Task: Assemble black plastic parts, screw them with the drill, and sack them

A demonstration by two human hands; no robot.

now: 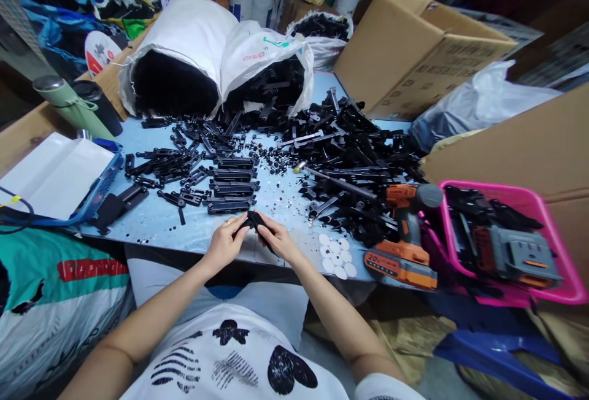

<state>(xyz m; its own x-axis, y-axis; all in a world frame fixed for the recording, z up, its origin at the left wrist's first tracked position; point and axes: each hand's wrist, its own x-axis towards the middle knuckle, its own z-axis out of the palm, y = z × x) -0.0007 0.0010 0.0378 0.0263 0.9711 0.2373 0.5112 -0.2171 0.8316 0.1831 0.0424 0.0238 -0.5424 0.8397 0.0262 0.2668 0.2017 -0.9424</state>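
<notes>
Both my hands meet at the near edge of the light blue table [156,222]. My left hand [226,242] and my right hand [278,240] are closed together on one small black plastic part [253,221], held just above the table edge. A ring shows on my left hand. Right behind them lie neat rows of assembled black parts [232,188]. A large loose heap of black plastic parts [354,154] covers the table's right half. Small white discs [337,257] lie beside my right hand.
An orange cordless drill [404,234] stands at the table's right edge beside a pink basket [565,292] holding parts and a battery. White sacks of black parts [207,56] lie open at the back. Cardboard boxes [414,50] stand right; a green flask [69,105] and blue tray [99,188] left.
</notes>
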